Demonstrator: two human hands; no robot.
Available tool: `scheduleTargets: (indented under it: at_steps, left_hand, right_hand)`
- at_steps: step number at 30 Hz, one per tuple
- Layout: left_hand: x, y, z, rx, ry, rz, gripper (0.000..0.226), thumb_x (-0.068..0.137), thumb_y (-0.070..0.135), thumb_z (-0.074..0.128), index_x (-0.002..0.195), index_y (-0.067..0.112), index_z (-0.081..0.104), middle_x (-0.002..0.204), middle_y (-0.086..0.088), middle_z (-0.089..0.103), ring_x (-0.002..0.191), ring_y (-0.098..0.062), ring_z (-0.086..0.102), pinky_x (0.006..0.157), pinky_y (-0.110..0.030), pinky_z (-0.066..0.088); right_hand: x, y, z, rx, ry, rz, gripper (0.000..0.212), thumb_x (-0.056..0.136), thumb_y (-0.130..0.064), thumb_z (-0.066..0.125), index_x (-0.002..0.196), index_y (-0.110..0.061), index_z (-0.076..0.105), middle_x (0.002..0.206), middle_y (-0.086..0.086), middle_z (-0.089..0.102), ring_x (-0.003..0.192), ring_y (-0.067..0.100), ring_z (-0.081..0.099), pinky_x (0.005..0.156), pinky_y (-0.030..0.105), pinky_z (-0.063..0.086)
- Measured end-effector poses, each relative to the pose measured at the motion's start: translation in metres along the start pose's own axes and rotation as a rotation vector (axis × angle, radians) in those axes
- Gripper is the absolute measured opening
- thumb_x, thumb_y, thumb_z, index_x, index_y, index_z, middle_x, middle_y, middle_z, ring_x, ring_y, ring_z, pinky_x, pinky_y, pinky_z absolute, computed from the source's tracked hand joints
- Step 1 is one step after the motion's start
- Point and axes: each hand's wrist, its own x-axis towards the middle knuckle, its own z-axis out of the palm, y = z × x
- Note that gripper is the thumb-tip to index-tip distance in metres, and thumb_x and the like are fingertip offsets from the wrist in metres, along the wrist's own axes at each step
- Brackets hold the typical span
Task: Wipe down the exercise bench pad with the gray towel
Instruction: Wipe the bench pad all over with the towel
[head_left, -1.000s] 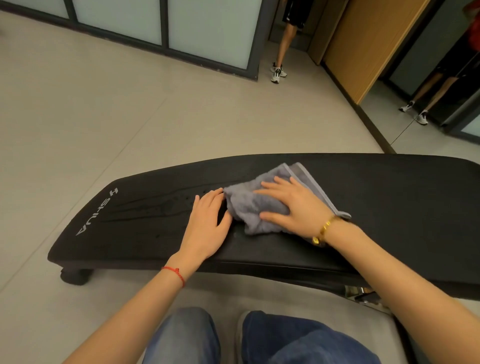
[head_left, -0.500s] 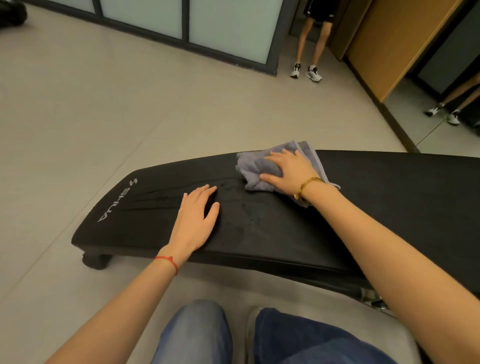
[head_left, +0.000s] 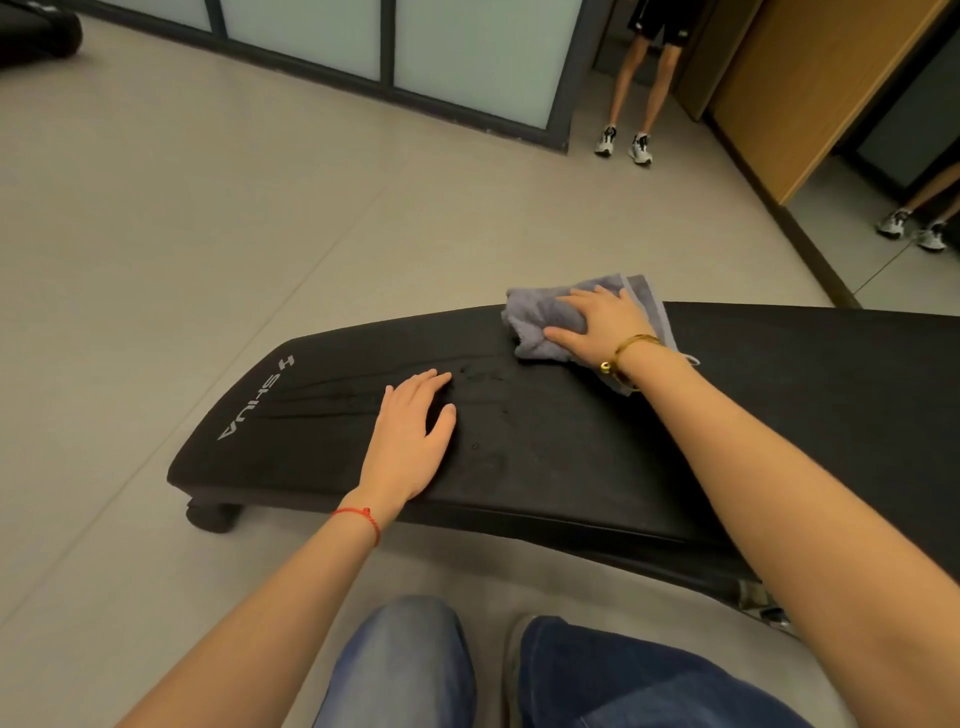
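Note:
A long black bench pad (head_left: 753, 415) with white lettering at its left end lies low across the floor. A bunched gray towel (head_left: 535, 317) rests on the pad's far edge. My right hand (head_left: 597, 325) presses down on the towel, fingers spread over it, a gold bracelet at the wrist. My left hand (head_left: 410, 436) lies flat on the pad near its front edge, fingers apart, holding nothing, a red string at the wrist. Faint damp streaks show on the pad beside the left hand.
My knees in blue jeans (head_left: 405, 670) are in front of the bench. A person's legs in sneakers (head_left: 631, 130) stand by the glass partition (head_left: 467, 57) at the back. A wooden panel (head_left: 810, 88) and a mirror (head_left: 904, 218) are at the right.
My right hand has slid the towel away from me, from the pad's middle to its far edge. The left hand has stayed flat on the pad. The view has shifted.

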Motion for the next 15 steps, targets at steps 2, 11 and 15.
scheduleTargets:
  at_steps: [2,11,15]
  left_hand:
    - [0.0,0.0,0.0,0.003,0.001,0.004,0.045,0.099,0.033,0.042,0.144,0.026,0.042,0.151,0.006,0.038,0.143,-0.009,0.028,0.124,-0.037,0.006]
    - [0.0,-0.002,0.0,0.006,0.001,0.011,0.045,0.099,0.032,0.042,0.144,0.026,0.042,0.151,0.005,0.039,0.143,-0.009,0.028,0.124,-0.036,0.005]
    - [0.0,0.0,-0.001,0.007,-0.004,0.002,0.045,0.099,0.035,0.04,0.144,0.027,0.041,0.151,0.007,0.038,0.143,-0.008,0.027,0.124,-0.036,0.005]
  right_hand:
    - [-0.013,-0.018,0.005,0.032,-0.036,-0.081,0.059,0.089,-0.055,0.05,0.139,-0.024,0.045,0.15,0.002,0.04,0.141,0.028,0.029,0.117,0.043,0.016]
    - [-0.097,-0.006,-0.014,0.244,-0.04,-0.322,0.074,0.076,-0.072,0.042,0.137,-0.03,0.048,0.147,-0.011,0.042,0.141,0.011,0.027,0.119,0.036,0.02]
    - [-0.019,0.007,0.003,0.041,0.009,-0.064,0.064,0.085,-0.064,0.046,0.136,-0.026,0.049,0.148,0.001,0.043,0.138,0.027,0.034,0.115,0.045,0.023]
